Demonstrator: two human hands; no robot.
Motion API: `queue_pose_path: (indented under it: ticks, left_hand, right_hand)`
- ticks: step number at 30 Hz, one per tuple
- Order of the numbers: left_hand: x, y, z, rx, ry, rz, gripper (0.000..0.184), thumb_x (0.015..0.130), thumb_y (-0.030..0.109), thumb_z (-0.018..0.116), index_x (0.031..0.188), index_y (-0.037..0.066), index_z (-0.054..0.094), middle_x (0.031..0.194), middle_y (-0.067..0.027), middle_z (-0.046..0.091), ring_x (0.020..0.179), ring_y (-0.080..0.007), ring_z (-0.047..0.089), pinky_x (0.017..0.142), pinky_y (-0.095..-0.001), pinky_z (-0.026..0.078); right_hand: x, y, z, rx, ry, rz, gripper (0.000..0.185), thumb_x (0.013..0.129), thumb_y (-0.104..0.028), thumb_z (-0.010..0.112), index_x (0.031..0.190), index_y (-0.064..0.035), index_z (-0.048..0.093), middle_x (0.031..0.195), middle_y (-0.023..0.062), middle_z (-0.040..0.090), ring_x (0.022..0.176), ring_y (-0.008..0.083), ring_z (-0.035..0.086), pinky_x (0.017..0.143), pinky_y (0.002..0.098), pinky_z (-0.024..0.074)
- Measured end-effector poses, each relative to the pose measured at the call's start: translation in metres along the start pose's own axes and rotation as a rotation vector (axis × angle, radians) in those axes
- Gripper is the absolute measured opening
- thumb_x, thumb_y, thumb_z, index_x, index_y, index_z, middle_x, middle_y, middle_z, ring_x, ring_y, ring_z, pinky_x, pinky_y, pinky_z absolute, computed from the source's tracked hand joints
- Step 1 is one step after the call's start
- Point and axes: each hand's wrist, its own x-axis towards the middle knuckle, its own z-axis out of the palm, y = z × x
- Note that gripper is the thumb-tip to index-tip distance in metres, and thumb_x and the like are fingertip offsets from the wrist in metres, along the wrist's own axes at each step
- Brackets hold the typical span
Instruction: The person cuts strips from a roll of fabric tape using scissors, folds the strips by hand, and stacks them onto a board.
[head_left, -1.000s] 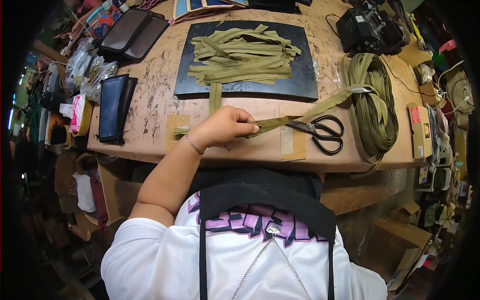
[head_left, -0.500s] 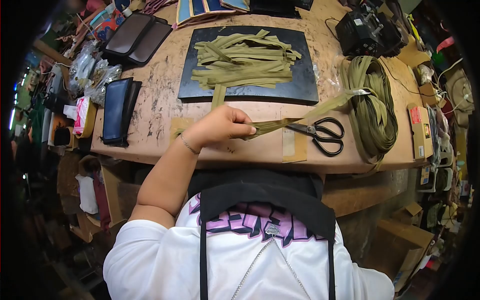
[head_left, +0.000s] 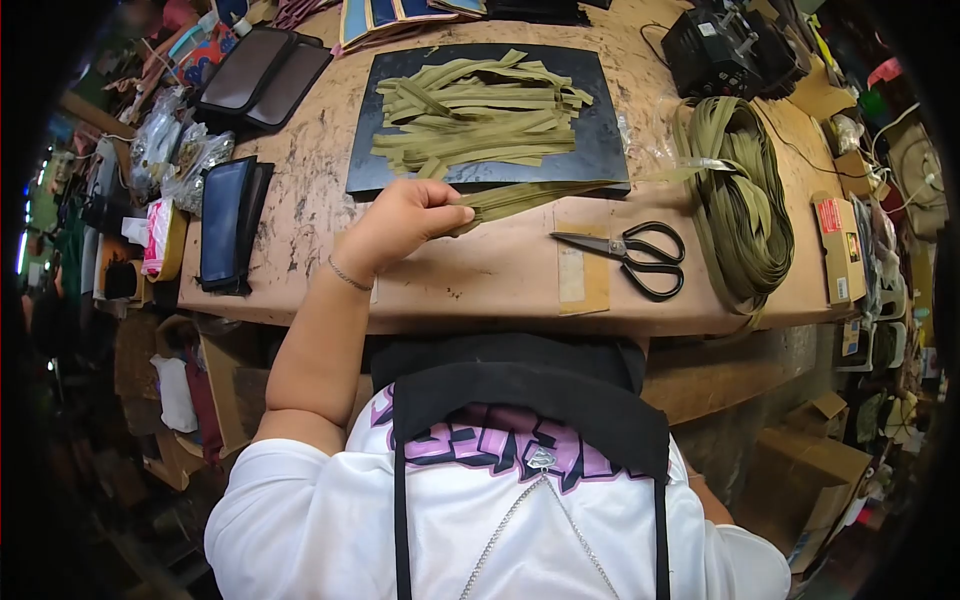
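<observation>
My left hand (head_left: 418, 212) is closed on the end of an olive zipper tape (head_left: 545, 197), thumb against fingers. The tape runs right, over the front edge of a black board (head_left: 480, 192), to a thick coiled bundle of the same tape (head_left: 745, 215). Cut zipper strips (head_left: 480, 115) lie piled on the board, just beyond the hand. Black-handled scissors (head_left: 630, 252) lie with blades pointing left, partly over a tan card strip (head_left: 582, 275). My right hand is out of view; only a bit of that arm (head_left: 708, 495) shows beside my shirt.
Dark pouches (head_left: 232, 225) lie at the left of the table, with dark framed panels (head_left: 265, 80) behind them. A black machine (head_left: 725, 50) stands at the back right. A small box (head_left: 838, 250) sits at the right edge.
My left hand has moved up and slightly left with the tape. The tape has lifted off the scissors, whose blade tips now show. A bit of my right arm has come into view.
</observation>
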Motion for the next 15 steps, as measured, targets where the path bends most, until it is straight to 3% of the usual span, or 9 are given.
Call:
queue_pose_path:
  ticks: [15]
  left_hand:
    - [-0.006,0.001,0.012,0.046,-0.059,-0.019,0.015,0.09,0.015,0.071,0.087,0.0,0.072,0.076,0.0044,0.063,0.068,-0.0027,0.051,0.062,-0.0199,0.04]
  right_hand:
    - [-0.011,-0.009,0.016,-0.093,-0.018,0.012,0.027,0.096,-0.016,0.061,0.121,-0.0044,0.061,0.108,0.0091,0.071,0.096,0.0193,0.07,0.08,0.0352,0.0596]
